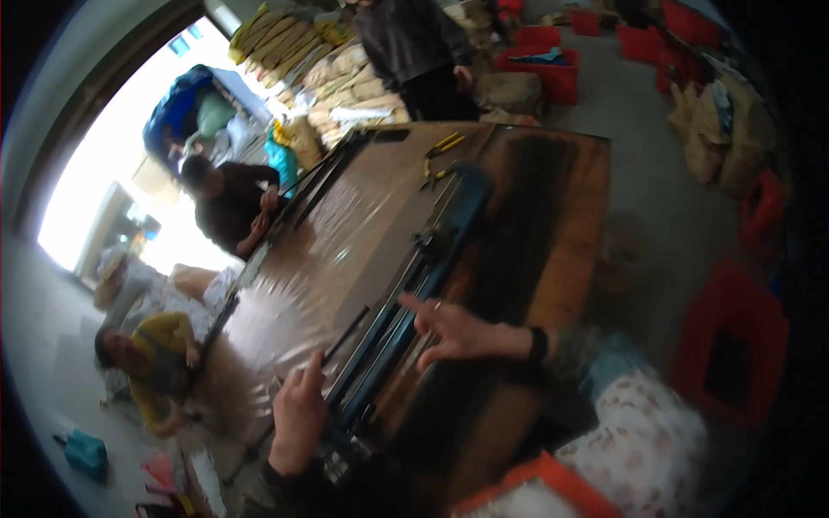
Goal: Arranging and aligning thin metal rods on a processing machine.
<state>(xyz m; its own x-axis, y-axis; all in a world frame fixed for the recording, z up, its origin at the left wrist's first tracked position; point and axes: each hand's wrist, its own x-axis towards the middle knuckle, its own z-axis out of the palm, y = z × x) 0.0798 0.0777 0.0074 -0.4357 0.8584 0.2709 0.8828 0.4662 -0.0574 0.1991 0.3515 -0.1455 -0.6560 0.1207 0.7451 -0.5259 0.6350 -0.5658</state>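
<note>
A long blue metal fixture [393, 337] with parallel rails runs lengthwise along the table. A dark clamp-like part [429, 243] sits on it farther up. At the near end, on its left side, my left hand [300, 413] is closed, with a thin dark rod [348, 335] sticking out from its fingers. My right hand [458, 333], a dark band at its wrist, hovers over or touches the right side of the rails. Its forefinger and thumb are spread apart, and nothing shows between them. Slight blur hides fine detail at the fingertips.
Yellow-handled pliers [446, 143] lie at the table's far end [527, 132], with another hand tool [433, 173] beside them. Two people [229, 203] [151, 363] work along the left edge; another person [414, 52] stands beyond. Red crates [553, 78] and stacked sacks surround the table.
</note>
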